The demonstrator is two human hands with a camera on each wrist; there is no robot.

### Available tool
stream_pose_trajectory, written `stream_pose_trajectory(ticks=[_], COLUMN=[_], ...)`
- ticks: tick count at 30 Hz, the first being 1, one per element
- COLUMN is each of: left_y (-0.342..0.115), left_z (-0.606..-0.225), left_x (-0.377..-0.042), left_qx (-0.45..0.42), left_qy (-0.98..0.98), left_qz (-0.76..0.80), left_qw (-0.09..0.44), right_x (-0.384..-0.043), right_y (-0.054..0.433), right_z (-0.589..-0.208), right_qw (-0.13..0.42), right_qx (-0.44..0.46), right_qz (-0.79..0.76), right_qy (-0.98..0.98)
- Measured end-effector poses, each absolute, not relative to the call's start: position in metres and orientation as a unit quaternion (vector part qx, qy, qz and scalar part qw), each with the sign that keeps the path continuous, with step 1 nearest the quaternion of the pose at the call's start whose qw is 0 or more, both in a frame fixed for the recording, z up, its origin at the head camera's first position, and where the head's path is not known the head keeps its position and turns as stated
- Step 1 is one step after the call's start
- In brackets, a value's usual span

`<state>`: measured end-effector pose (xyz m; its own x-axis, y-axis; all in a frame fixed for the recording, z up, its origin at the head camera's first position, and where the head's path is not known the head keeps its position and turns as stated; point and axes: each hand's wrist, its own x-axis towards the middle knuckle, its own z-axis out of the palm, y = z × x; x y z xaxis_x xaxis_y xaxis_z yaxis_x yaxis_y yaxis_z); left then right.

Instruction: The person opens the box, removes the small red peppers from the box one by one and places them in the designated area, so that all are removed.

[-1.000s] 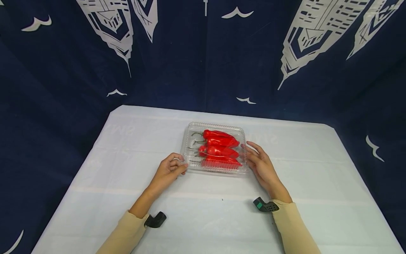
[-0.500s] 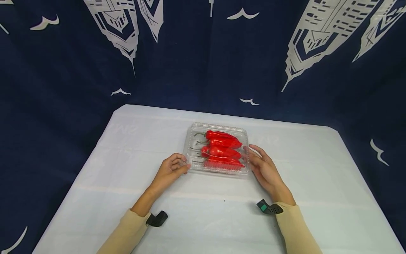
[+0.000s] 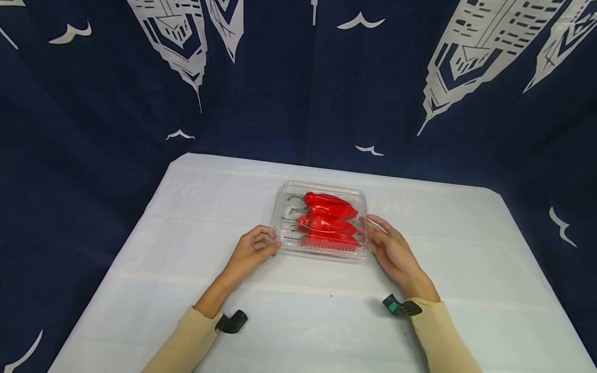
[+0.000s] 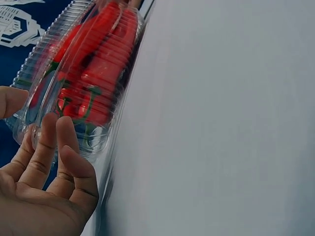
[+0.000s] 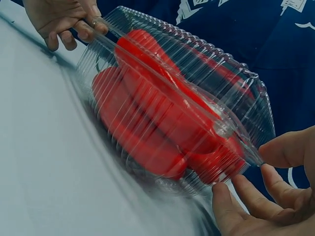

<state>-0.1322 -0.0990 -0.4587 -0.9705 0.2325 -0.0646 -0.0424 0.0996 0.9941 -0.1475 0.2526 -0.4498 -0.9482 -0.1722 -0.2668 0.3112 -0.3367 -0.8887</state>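
A clear plastic clamshell container point(image 3: 322, 253) rests on the white table, its lid lying over its base. Several red peppers point(image 3: 328, 224) with thin green stems lie side by side inside, stems toward the left. At the container's near left corner, my left hand point(image 3: 252, 250) pinches the rim between thumb and fingers. My right hand point(image 3: 394, 254) is at the right end. In the right wrist view its thumb and index finger point(image 5: 273, 179) pinch the rim, while other fingertips touch the ridged base. The left wrist view shows fingers point(image 4: 47, 140) against the stem end.
A white cloth covers the table point(image 3: 298, 326), with fold lines across it. Behind it hangs a dark blue curtain point(image 3: 280, 103) printed with white buildings and birds. Both wrists carry black camera mounts, one at the left sleeve point(image 3: 179, 339), one at the right sleeve point(image 3: 443, 336).
The head view has shifted and tilted slightly, so the scene sits a little farther right. Both hands keep their hold, and the container stays in place on the table.
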Motion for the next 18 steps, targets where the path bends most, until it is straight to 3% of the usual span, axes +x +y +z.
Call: stream_pose_trajectory(ticks=[18], left_y=[-0.1], left_z=[-0.459], left_x=[-0.134], left_qx=[0.078], left_qy=[0.735], left_qz=[0.665], left_qw=[0.107], right_x=[-0.134], right_y=[0.255], right_z=[-0.455], right_qw=[0.136], right_qx=[0.04], right_qz=[-0.784], right_qy=[0.605])
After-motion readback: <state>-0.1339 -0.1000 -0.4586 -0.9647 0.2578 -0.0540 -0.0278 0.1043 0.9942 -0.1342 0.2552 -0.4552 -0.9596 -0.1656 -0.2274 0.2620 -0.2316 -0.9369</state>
